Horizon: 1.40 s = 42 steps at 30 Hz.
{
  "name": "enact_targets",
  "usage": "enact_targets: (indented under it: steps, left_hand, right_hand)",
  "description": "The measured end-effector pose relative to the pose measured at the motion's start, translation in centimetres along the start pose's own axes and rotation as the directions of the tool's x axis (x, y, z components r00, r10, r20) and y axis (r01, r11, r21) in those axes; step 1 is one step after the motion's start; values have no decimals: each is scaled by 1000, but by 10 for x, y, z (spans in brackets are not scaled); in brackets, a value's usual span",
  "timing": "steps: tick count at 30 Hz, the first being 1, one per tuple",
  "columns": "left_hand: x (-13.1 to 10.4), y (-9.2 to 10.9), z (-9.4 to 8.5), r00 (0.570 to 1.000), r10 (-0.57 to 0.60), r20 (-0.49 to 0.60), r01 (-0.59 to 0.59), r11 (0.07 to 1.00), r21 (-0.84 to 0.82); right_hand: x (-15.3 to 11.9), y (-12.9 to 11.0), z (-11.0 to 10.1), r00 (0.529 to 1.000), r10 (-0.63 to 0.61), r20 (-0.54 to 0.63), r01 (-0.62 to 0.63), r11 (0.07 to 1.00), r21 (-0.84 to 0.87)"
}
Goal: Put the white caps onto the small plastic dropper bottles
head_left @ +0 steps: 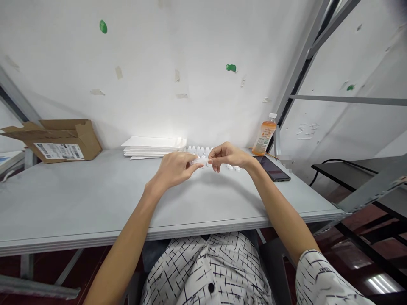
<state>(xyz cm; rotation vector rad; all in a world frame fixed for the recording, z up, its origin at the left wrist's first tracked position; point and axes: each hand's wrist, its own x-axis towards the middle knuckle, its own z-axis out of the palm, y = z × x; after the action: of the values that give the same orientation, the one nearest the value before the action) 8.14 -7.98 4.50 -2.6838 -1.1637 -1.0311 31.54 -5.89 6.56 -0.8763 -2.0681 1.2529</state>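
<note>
Both hands meet over the desk [79, 199] at one small translucent container [199, 160]
The left hand [175, 168] grips it between thumb and fingers, the right hand [228, 155] pinches narrow at its other end, hold there hard to tell; just behind, small white bottles [199, 150] stand partly hidden, too covered to count; one paper stack [152, 148] and one cardboard box [63, 144] sit left, one drink bottle [263, 137] and one phone [274, 169] right, the wall [143, 55] bounding the back, grey surface stretching from box to front edge [210, 228]

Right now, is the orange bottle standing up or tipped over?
Standing up: the orange bottle has its white cap at the top and its bottom on the table.
</note>
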Motion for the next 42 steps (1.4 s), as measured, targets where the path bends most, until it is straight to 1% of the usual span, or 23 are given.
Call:
enact_targets:
  steps: [8, 16, 20, 22, 24, 27, 28, 29, 30, 31, 33, 35, 37, 40, 42]
  left_hand:
    - [0, 0, -1, 999, -9, 36, 9, 1000, 0]
    - [0, 2, -1, 1000, 8, 27, -8, 1000, -14]
    - [0, -2, -2, 1000, 13, 19, -13, 1000, -2]
    - [0, -7, -6, 1000, 3, 4, -3, 1000, -3]
    - [-1, -13, -12, 999, -26, -30, 25, 999, -40]
    - [-2, -16, -17, 994, -64, -84, 53, 990, -127]
    - [-2, -16, -17, 994, -61, -90, 49, 990, -132]
    - [-2, -15, -16, 995, -51, -90, 40, 992, -122]
    - [-2, -14, -14, 995, -39, -89, 30, 994, -104]
    - [-1, -13, -12, 996, -29, -85, 22, 996, -81]
    - [-1, -12, -9, 997, -21, -77, 18, 999, -38]
    - [-1, -12, -8, 997, -27, -71, 26, 1000, -13]
    - [-1, -13, -8, 997, -34, -65, 34, 999, -3]
    - [-2, -14, -9, 998, -39, -52, 39, 999, 0]
    - [-2, -13, -10, 998, -38, -42, 38, 999, 1]
  right_hand:
    - [-2, -3, -5, 999, 11, 31, -11, 1000, -2]
    - [-4, -6, -7, 1000, -2, 31, 3, 1000, -23]
    - [-3, -4, -10, 1000, 14, 22, -13, 999, -33]
    - [-7, -1, -17, 999, 23, -35, -25, 999, -40]
    - [-13, 4, -28, 988, 13, -153, -19, 999, -37]
    - [-24, 14, -47, 932, -21, -362, -2, 998, -64]
    - [-27, 18, -53, 904, -21, -427, -24, 995, -102]
    - [-29, 23, -59, 873, -13, -487, -74, 984, -159]
    - [-30, 28, -64, 840, -2, -543, -150, 960, -235]
    - [-31, 34, -68, 808, 10, -590, -244, 916, -319]
    - [-31, 45, -75, 765, 49, -642, -443, 764, -470]
    - [-30, 53, -79, 748, 122, -652, -578, 603, -550]
    - [-29, 57, -81, 739, 203, -643, -641, 506, -577]
    - [-29, 56, -79, 724, 280, -631, -681, 437, -588]
    - [-30, 53, -78, 702, 326, -633, -709, 398, -582]
